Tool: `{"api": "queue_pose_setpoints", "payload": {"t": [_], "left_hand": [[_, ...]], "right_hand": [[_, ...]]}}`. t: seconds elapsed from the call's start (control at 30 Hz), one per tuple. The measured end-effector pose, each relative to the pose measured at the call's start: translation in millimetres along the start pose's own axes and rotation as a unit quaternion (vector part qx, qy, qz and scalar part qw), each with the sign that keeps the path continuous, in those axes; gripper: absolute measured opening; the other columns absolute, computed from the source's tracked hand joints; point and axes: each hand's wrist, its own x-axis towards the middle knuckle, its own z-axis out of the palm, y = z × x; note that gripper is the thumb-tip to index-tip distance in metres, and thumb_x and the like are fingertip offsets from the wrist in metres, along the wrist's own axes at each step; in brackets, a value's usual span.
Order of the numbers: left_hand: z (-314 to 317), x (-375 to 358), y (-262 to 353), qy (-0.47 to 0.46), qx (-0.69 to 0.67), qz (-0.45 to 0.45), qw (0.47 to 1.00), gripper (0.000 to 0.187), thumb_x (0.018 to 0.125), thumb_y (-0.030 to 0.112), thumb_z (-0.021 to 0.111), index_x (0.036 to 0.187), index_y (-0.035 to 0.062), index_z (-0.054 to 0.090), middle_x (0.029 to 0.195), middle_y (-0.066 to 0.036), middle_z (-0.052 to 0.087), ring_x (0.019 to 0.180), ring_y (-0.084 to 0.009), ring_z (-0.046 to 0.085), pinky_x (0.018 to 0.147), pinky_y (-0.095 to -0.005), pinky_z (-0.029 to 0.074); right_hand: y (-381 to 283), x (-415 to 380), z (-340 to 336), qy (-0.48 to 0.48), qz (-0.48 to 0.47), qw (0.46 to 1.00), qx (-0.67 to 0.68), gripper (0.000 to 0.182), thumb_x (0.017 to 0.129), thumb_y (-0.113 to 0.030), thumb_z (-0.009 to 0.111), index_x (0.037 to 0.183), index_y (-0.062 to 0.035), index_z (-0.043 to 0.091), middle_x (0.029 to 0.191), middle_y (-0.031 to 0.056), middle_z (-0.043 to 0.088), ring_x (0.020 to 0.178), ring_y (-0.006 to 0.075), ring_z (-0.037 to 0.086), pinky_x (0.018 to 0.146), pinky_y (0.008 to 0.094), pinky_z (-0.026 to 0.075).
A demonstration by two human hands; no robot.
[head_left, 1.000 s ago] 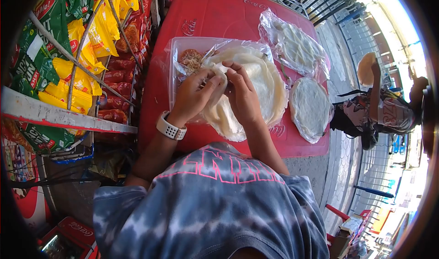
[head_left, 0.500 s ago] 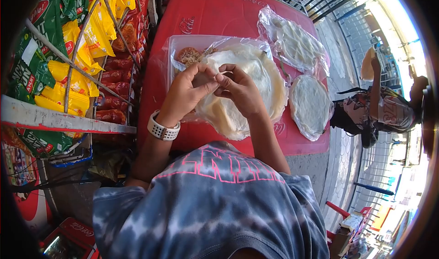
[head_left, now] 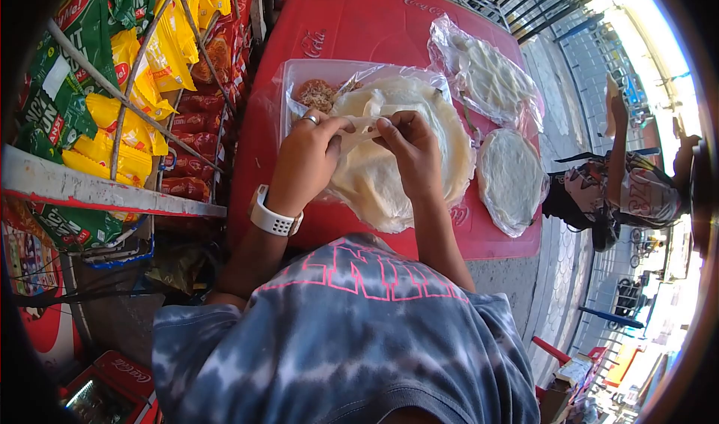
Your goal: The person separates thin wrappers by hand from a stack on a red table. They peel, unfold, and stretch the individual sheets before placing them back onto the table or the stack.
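Observation:
A stack of thin, pale round wrappers (head_left: 442, 150) lies on clear plastic over the red table. Above its near left part, my left hand (head_left: 303, 162), with a ring and a white watch, pinches the edge of a thin wrapper sheet (head_left: 359, 135). My right hand (head_left: 413, 150) is closed in a pinch on the same sheet, close to the left. Fingers cover part of its edge. Behind them stands a translucent plastic tub (head_left: 290, 76) holding brown, crumb-topped food (head_left: 314, 94).
Two plastic-wrapped packs of pale rounds, a far pack (head_left: 490, 79) and a near pack (head_left: 511, 180), lie at the right of the red table (head_left: 359, 19). Snack bags (head_left: 142, 132) hang on a rack at left. A person (head_left: 622, 188) is on the pavement at right.
My hands have moved slightly apart, and the left has turned so its back and ring show. A thin sheet now stretches between the fingers. The person at right has shifted slightly.

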Motion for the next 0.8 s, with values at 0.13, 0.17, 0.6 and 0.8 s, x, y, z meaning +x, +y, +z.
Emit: {"api": "queue_pose_setpoints", "payload": {"t": [0.13,0.17,0.6,0.8], "left_hand": [[-3,-1,-5,0.014,0.034,-0.022,0.999,0.022,0.072,0.0,0.055,0.093,0.0043,0.055,0.085,-0.013,0.055,0.079,-0.0276,0.056,0.066,-0.034,0.044],[-4,-1,-6,0.012,0.036,-0.029,0.999,0.023,0.072,0.001,0.056,0.095,0.0044,0.054,0.088,-0.012,0.055,0.082,-0.0261,0.056,0.068,-0.0327,0.044],[0,-2,-2,-0.025,-0.421,-0.147,0.895,0.038,0.072,0.004,0.062,0.105,0.0048,0.043,0.094,-0.005,0.051,0.088,-0.013,0.05,0.075,-0.0258,0.042],[9,-6,3,-0.046,-0.439,-0.183,0.878,0.043,0.075,0.002,0.06,0.112,0.0073,0.04,0.099,-0.005,0.047,0.088,-0.0102,0.05,0.076,-0.022,0.043]], "right_hand": [[1,-1,-6,-0.019,0.119,0.959,0.258,0.013,0.083,-0.011,0.053,0.091,-0.0028,0.048,0.08,0.0048,0.053,0.071,0.0117,0.054,0.073,0.0278,0.047],[0,-2,-10,-0.027,0.134,0.951,0.279,0.014,0.083,-0.011,0.052,0.093,-0.0025,0.048,0.081,0.0052,0.053,0.071,0.012,0.054,0.073,0.0281,0.047],[-25,-17,10,-0.019,-0.033,0.944,-0.329,0.044,0.073,-0.038,0.063,0.075,0.005,0.054,0.071,0.0152,0.057,0.057,0.0187,0.055,0.053,0.0297,0.042],[-10,-22,7,-0.141,0.083,0.967,-0.195,0.037,0.076,-0.033,0.062,0.077,0.0031,0.053,0.065,0.0088,0.056,0.057,0.0122,0.053,0.053,0.0262,0.042]]}}
